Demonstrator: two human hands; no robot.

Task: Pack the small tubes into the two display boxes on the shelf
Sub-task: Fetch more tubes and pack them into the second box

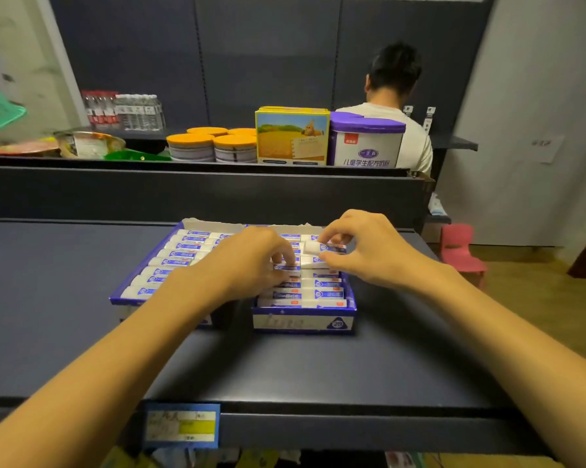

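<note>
Two blue-and-white display boxes stand side by side on the dark shelf [318,366]. The left box [122,298] holds a row of white tubes with blue labels [183,246]. The right box [305,319] holds several more tubes [305,295] in rows. My left hand [251,261] reaches over the right box's left side, its curled fingertips pinching a tube [286,267] lying there. My right hand [369,248] hovers over the back right of that box and pinches a white tube [313,247] between thumb and fingers.
Behind a dark divider, the upper shelf carries orange-lidded tins [214,146], a yellow carton [291,136], a purple-lidded can [366,140], bottles [126,111] and snack packs. A person [396,96] sits beyond it. A pink chair [460,251] stands on the right. A price tag [182,425] hangs on the shelf's front edge.
</note>
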